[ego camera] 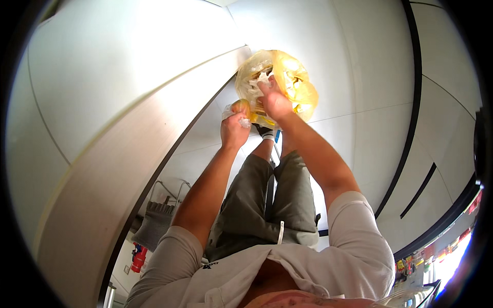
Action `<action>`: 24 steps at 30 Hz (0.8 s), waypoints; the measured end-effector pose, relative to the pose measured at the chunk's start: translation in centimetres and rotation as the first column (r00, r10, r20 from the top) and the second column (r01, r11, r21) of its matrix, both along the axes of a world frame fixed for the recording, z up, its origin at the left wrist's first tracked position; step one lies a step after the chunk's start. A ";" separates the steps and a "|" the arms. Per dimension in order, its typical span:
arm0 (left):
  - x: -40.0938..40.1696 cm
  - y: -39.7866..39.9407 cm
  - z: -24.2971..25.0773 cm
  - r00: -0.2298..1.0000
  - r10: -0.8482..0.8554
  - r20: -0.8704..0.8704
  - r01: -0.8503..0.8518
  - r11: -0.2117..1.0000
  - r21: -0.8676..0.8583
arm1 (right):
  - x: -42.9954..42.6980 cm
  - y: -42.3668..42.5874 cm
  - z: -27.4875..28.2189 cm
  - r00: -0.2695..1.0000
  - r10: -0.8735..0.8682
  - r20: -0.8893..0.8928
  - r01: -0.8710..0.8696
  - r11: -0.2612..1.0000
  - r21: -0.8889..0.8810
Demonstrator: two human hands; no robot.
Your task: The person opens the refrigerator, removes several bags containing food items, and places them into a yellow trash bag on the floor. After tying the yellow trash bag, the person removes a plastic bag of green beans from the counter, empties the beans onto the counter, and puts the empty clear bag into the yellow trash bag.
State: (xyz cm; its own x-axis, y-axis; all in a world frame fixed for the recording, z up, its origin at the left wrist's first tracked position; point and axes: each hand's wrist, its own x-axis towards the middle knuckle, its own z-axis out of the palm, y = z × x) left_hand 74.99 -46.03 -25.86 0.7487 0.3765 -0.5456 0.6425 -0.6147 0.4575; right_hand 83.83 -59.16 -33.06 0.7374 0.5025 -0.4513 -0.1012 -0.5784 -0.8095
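A translucent yellow plastic bag (298,82) hangs open in front of my legs, with crumpled contents inside. My left hand (235,129) is closed around a bunched part of the bag at its near left side, and some clear crumpled plastic (228,111) sticks out of the fist. Inside the bag's mouth, my right hand (277,102) touches a crumpled white tissue or thin plastic (255,89). Its fingertips are partly hidden there, so whether they grip it cannot be told. Other contents below are too jumbled to name.
A long pale panel with a dark edge (154,104) runs along my left. White floor tiles (339,142) lie under the bag. At lower left are a grey cushioned metal-framed seat (154,221) and a red object (139,260). A pale cabinet (435,150) stands at right.
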 end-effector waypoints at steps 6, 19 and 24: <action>0.0 0.5 0.4 0.998 0.038 0.049 -0.038 0.999 0.002 | 2.6 2.0 -3.6 0.605 -0.395 -0.692 0.477 0.875 -0.082; -0.5 -0.4 1.9 0.998 0.013 0.054 -0.014 1.000 0.012 | 3.0 5.2 -5.3 0.980 -0.124 0.156 0.152 0.972 -0.181; -0.3 -2.0 1.4 0.998 0.040 -0.041 -0.045 0.991 -0.130 | 1.5 4.7 -12.5 0.983 -0.185 -0.005 0.171 0.919 -0.355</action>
